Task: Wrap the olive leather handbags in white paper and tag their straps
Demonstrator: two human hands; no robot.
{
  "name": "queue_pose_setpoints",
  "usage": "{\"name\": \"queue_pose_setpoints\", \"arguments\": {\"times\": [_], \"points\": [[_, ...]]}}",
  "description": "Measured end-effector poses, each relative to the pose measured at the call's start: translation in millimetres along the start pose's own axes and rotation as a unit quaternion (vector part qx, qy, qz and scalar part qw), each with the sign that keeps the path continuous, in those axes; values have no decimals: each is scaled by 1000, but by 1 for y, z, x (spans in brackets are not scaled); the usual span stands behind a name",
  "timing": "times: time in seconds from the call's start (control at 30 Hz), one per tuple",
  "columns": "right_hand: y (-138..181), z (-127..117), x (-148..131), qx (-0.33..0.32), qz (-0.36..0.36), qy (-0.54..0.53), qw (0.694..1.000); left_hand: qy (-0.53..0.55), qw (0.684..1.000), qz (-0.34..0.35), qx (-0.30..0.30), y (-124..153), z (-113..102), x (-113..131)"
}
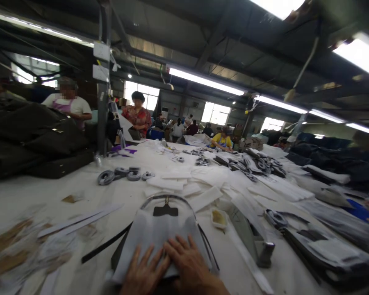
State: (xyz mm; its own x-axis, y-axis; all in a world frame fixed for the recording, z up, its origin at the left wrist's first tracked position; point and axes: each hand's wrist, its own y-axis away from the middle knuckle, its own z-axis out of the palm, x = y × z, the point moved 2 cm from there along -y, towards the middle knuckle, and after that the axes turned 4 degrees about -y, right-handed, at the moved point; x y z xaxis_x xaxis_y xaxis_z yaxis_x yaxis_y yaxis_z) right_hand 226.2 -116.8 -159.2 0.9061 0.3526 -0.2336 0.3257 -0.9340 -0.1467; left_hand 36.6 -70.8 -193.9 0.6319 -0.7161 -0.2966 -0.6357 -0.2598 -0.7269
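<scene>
Both of my hands lie flat on a white sheet that covers the front of a dark handbag. My left hand rests on the sheet's lower part, fingers spread. Beside it, my right hand presses on the same sheet with fingers stretched out, its fingertips close to the left ones. Beyond the sheet, the bag's curved handle arches up, wrapped in something pale. A dark tag hangs below it from a gold-coloured piece. A dark strap sticks out to the left.
To the right stand a small tray with yellowish contents, a grey-green metal tool and another wrapped bag. White sheets and grey rolled straps lie farther back. Plastic scraps cover the left. Several people work beyond.
</scene>
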Motion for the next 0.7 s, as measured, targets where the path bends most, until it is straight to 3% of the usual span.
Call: {"name": "queue_pose_setpoints", "arguments": {"times": [0.13, 0.23, 0.47, 0.7], "points": [[9, -25, -21, -54, 56, -3, 997, 71, 987, -17, -145, -15, -37, 4], [11, -19, -15, -39, 49, 40, 997, 96, 975, -34, -196, -23, -50, 7], [19, 3, 12, 33, -42, 113, 992, 36, 980, -78, -179, -22, -54, 9], [20, -3, 1, 36, -39, 111, 992, 12, 979, -120, -164, -5, -62, -5]]}}
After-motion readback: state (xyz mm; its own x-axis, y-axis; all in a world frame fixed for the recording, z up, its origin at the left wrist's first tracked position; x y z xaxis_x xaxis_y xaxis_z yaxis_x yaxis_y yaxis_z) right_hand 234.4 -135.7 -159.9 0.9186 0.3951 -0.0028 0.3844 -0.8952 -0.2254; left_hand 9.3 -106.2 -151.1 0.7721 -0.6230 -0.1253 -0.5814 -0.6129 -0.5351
